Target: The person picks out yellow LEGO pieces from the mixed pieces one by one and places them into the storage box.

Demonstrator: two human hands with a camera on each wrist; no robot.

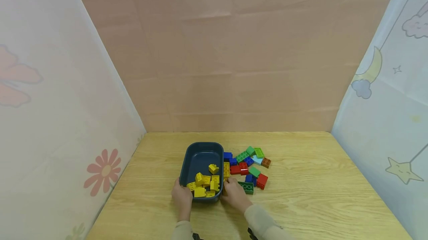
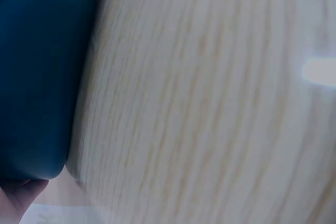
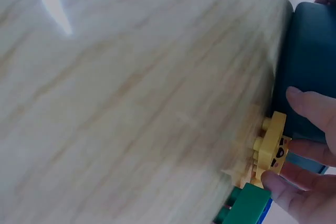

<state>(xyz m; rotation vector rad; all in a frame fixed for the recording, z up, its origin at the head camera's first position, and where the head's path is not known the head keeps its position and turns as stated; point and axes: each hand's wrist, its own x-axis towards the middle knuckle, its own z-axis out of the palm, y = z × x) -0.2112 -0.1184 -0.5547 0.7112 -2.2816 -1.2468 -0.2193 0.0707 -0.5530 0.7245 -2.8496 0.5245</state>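
Observation:
A dark blue plastic bin (image 1: 203,157) stands on the table, with several yellow building blocks (image 1: 200,192) in its near half. My left hand (image 1: 182,196) grips the bin's near left side, its thumb (image 2: 27,195) showing against the wall in the left wrist view. At the bin's near right side is my right hand (image 1: 236,196). In the right wrist view its fingers hold a yellow block with a printed face (image 3: 280,150), close beside the bin's outer wall. Another yellow block (image 1: 226,169) lies along that wall, farther back.
Right of the bin lie loose blocks: a dark green block (image 1: 247,187) near my right hand, red blocks (image 1: 262,181), blue blocks (image 1: 228,156), a brown block (image 1: 266,162) and light green ones (image 1: 259,152). A brown-papered wall (image 1: 234,84) bounds the wooden table (image 1: 311,195) behind.

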